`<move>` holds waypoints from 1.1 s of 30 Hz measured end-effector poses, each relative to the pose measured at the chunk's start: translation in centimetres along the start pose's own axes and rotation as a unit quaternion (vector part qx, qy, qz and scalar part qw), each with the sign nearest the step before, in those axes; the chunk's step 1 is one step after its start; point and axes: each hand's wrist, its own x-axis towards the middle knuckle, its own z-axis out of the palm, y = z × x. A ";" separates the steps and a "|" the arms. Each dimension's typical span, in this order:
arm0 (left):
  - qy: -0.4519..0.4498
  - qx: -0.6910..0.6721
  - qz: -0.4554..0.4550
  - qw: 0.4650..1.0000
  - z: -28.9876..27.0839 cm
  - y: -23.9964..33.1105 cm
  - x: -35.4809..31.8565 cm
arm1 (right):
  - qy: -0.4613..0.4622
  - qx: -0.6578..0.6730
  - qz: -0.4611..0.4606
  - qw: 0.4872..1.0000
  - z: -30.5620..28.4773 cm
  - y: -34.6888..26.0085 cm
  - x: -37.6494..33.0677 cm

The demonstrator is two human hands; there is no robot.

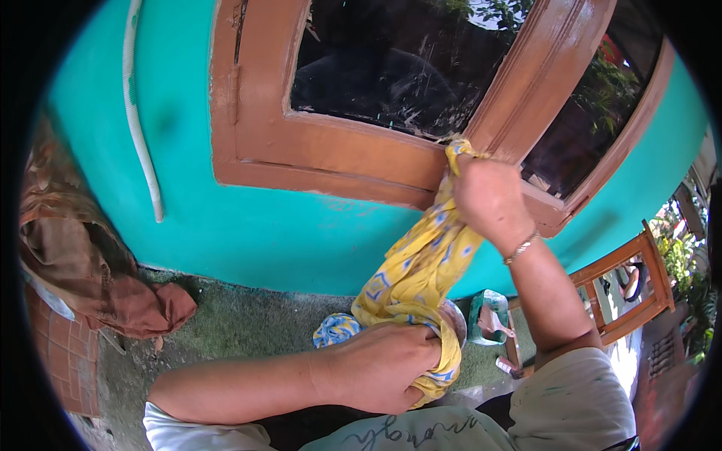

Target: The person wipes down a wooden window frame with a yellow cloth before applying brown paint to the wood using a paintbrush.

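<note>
A yellow cloth (pixel 412 264) with blue and white patterns stretches between my two hands. My right hand (pixel 489 194), a bracelet at its wrist, grips the cloth's upper end against the lower right corner of the brown window frame (pixel 346 154). Lower down, close to my body, my left hand (pixel 380 364) is closed round the cloth's other end, its fingers partly wrapped in the folds. A blue and yellow patterned bunch of fabric (pixel 336 329) shows beside the left hand; whether it belongs to the same cloth I cannot tell.
The turquoise wall (pixel 301 233) surrounds the window, with a white pipe (pixel 138 128) on its left. Brown fabric (pixel 105 278) lies heaped at left. On the ground stand a green container (pixel 489 316) with a brush and a round container (pixel 456 319). A wooden chair (pixel 628 293) is at right.
</note>
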 end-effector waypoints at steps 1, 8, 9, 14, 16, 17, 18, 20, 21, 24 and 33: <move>0.000 0.001 0.001 1.000 0.1 0.0 0.0 | -0.032 -0.015 0.010 0.999 0.7 -0.9 -0.1; 0.012 -0.003 0.001 1.000 -0.2 -0.1 -1.4 | -0.044 0.075 0.116 0.989 -0.5 -1.6 -1.1; 0.017 -0.001 0.005 1.000 -0.2 -0.2 -1.5 | -0.058 0.084 0.127 0.987 0.1 -2.1 -1.4; 0.011 0.002 0.004 1.000 0.3 -0.3 -1.0 | -0.012 0.224 0.220 0.949 2.2 -6.1 -0.3; -0.003 0.004 0.000 1.000 0.3 -0.1 -0.7 | -0.015 0.274 0.194 0.942 1.8 -6.8 0.1; -0.009 0.002 -0.004 1.000 0.4 -0.1 -0.7 | -0.033 0.281 0.162 0.945 1.6 -7.3 0.0; -0.007 0.000 -0.001 1.000 0.4 -0.1 -0.7 | -0.052 0.288 0.130 0.947 1.3 -7.6 0.0; -0.002 -0.001 0.005 1.000 0.3 -0.2 -0.7 | -0.055 0.229 0.125 0.964 1.4 -6.9 -0.3; 0.008 -0.004 0.006 1.000 0.1 -0.1 -0.9 | -0.050 0.203 0.129 0.969 2.1 -5.7 -0.8; 0.033 -0.006 0.013 0.999 -0.2 -0.2 -1.3 | -0.042 0.170 0.159 0.972 2.3 -3.5 -2.2; 0.033 -0.015 0.029 0.999 -0.1 -0.4 -1.1 | 0.081 0.136 0.164 0.974 2.3 -3.5 -0.7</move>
